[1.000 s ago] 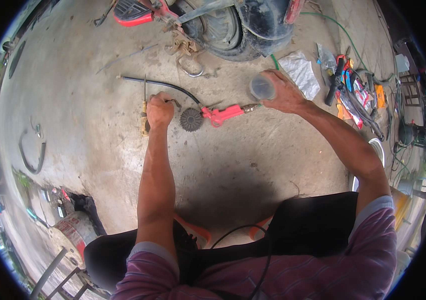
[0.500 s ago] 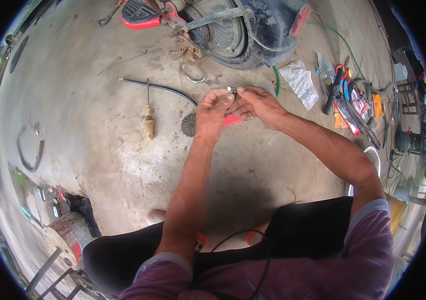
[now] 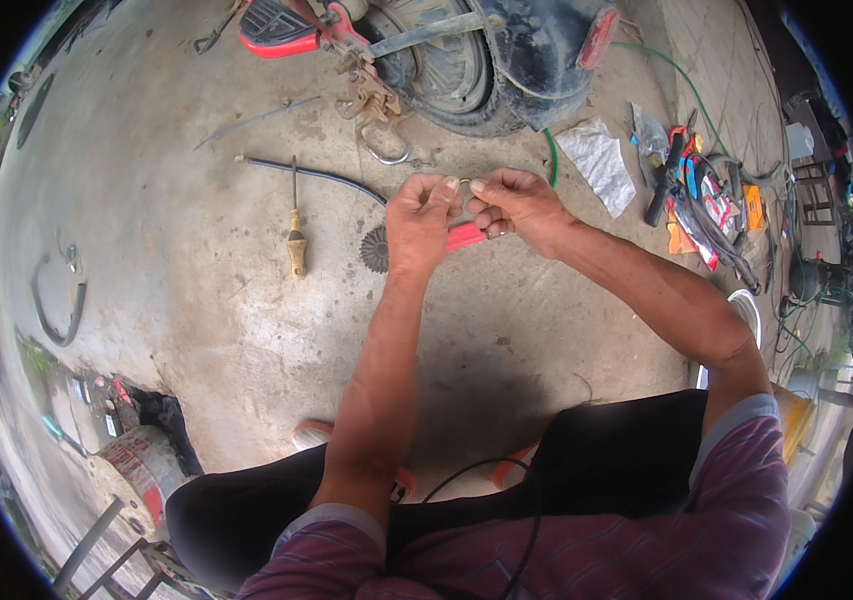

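Both hands meet over the concrete floor just in front of the scooter's wheel. My left hand [image 3: 417, 222] pinches one side of a small brass-coloured piece [image 3: 465, 182], and the fingertips of my right hand [image 3: 519, 208] close on its other side. Its exact kind is too small to make out. Below the hands a red bar-shaped thing [image 3: 464, 237] lies on the floor, partly covered by them. A dark toothed round part [image 3: 375, 250] rests beside my left wrist. To the left lie a screwdriver with a yellowish handle [image 3: 297, 255] and a black cable [image 3: 312, 172] running behind my left hand.
A muddy scooter wheel [image 3: 447, 70] with a red footrest [image 3: 277, 35] stands at the far side. At the right lie a white sheet [image 3: 599, 168] and a pile of tools and packets [image 3: 707, 205]. A dirty bucket [image 3: 142, 470] sits at the lower left.
A small white round end seen between my fingertips no longer shows; a brass-coloured edge shows there now. My left hand has shifted slightly left and its fingers have curled in more.
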Available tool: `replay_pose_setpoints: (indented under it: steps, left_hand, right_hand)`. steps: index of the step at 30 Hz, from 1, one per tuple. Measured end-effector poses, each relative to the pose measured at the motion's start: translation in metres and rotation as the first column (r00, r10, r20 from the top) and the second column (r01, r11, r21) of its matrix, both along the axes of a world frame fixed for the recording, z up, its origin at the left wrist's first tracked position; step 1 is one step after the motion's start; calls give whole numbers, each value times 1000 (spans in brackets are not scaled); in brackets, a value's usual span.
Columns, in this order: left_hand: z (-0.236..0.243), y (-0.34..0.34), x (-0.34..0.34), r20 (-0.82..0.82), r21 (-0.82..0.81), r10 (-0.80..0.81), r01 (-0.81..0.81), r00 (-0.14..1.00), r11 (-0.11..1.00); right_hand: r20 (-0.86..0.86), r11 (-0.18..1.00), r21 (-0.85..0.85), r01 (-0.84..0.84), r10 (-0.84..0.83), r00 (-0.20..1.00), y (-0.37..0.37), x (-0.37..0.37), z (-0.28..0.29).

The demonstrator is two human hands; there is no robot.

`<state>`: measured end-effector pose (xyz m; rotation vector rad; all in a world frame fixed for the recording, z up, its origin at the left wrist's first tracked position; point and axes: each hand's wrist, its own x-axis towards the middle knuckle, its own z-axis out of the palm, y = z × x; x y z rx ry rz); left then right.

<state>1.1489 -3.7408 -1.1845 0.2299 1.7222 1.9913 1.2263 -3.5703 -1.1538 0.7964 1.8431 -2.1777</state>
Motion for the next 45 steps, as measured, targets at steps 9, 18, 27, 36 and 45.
replay_pose_setpoints:
  steps: [9,18,27,36,45]
  left_hand:
    - [-18,13,6,321,304,-19,-84,947,949]
    - [-10,2,-4,368,309,-86,-35,926,950]
    - [-13,1,-6,314,276,-116,26,942,961]
    - [-14,2,-5,263,261,-99,28,960,965]
    - [-18,7,-4,272,351,-93,-9,958,936]
  right_hand:
    - [-17,999,-26,22,-23,1000,-5,6,1]
    - [-3,999,17,-33,33,999,-7,2,0]
    - [19,999,34,-23,22,1000,-7,3,-1]
    - [15,998,47,-34,34,999,-6,2,-4]
    - [4,999,9,-48,48,999,-1,0,-5]
